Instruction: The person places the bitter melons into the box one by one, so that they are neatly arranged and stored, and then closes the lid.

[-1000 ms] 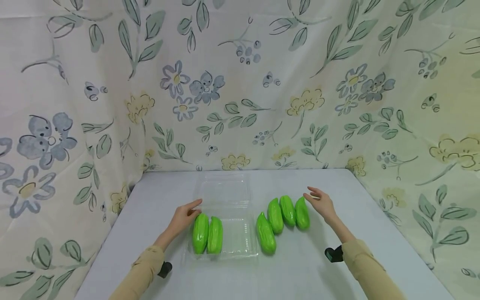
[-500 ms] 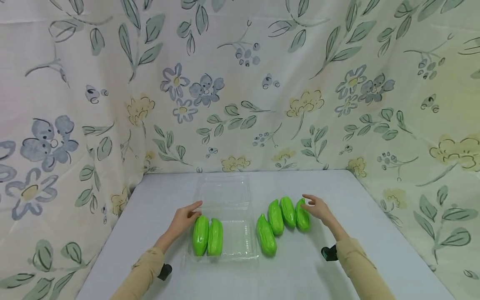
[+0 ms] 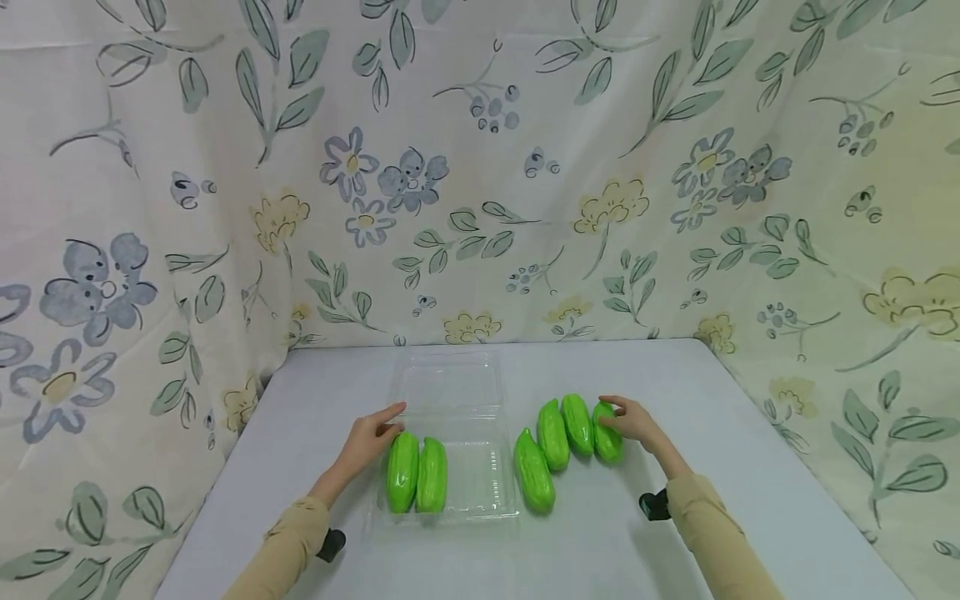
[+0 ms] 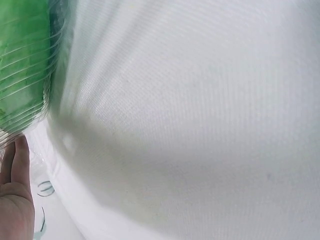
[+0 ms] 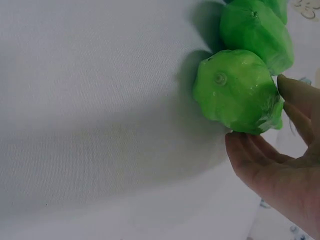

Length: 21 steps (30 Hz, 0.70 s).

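Note:
In the head view, my left hand (image 3: 369, 437) rests at the upper left of a clear plastic clamshell box (image 3: 474, 479), its fingers fairly straight. Fingertips touch the ribbed box wall in the left wrist view. Two bright green, ribbed, cucumber-like vegetables (image 3: 402, 475) lie side by side in the box's left half. My right hand (image 3: 633, 421) has thumb and fingers around the pointed upper end of the rightmost loose vegetable (image 3: 609, 446). From the right wrist, its blunt end (image 5: 235, 92) faces the camera, with the thumb and fingers on opposite sides.
Beside the held vegetable lie three more green ones (image 3: 552, 437), the nearest angled close to the box's right edge. The box's transparent lid (image 3: 447, 379) lies folded back behind it. A floral curtain (image 3: 480, 208) hangs around the white table (image 3: 585, 550).
My right hand has moved left and down from beside the rightmost vegetable onto its upper end, fingers closing around it. The left hand has stayed at the box.

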Available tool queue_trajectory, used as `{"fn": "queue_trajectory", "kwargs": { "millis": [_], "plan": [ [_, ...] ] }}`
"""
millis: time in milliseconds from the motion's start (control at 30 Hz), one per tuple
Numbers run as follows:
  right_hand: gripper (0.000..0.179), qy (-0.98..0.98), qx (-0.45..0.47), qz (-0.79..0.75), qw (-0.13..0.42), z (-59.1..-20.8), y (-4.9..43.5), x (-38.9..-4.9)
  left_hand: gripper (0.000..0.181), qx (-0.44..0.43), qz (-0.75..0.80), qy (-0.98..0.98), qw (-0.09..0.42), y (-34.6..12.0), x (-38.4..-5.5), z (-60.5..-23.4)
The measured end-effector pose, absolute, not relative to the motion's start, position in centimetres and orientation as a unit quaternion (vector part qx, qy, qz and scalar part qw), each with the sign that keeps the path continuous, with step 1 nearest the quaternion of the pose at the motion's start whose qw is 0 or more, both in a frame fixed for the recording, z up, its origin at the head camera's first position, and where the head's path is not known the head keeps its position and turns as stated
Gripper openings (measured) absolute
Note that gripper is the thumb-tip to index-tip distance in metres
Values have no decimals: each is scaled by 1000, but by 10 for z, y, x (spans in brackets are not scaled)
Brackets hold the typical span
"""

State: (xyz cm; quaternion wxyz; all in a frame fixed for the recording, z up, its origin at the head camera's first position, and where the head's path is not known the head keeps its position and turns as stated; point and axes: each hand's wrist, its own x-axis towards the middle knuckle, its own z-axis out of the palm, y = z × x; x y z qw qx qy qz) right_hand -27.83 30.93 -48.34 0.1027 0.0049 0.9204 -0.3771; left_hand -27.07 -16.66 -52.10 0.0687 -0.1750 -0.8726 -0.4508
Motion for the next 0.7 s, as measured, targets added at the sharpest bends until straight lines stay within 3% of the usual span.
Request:
{"fn": "queue_trajectory", "kwargs": {
  "millis": [700],
  "plan": [
    [53, 903, 10, -417, 103, -486, 311, -274, 42, -169, -443, -878, 72, -165, -272, -520]
  ]
}}
